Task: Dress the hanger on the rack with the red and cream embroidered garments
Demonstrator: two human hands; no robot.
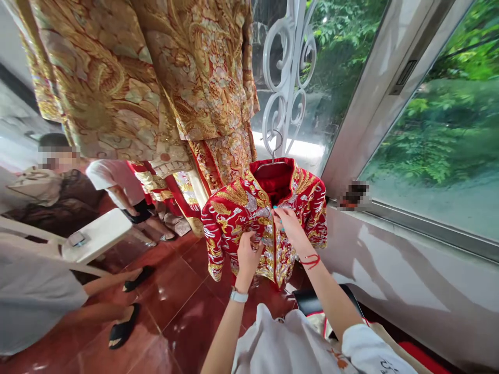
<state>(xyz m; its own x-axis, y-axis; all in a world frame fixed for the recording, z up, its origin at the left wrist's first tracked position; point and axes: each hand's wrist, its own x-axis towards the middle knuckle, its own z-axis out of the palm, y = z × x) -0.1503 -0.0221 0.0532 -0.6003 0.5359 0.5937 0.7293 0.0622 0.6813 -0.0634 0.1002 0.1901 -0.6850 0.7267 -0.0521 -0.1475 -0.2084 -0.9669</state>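
A red jacket (pixel 230 208) with gold and silver embroidery hangs upright in front of me on a thin metal hanger (pixel 274 147). My right hand (pixel 288 224) is closed at the upper front opening, fingertips pinching the edge just below the collar. Lower down and to the left, my left hand (pixel 249 253) has its fingers bent against the embroidered front panel, closed on the fabric; what exactly its fingertips grip is partly hidden. The two front edges of the jacket run close together down the middle.
Large gold embroidered garments (pixel 156 78) hang at upper left. White scrolled ironwork (pixel 288 67) stands by the window (pixel 421 130). At left, one person (pixel 117 182) stands beyond a white table (pixel 101 236); another person's sandalled foot (pixel 125 327) is nearer. A black item (pixel 327 298) lies low on the right.
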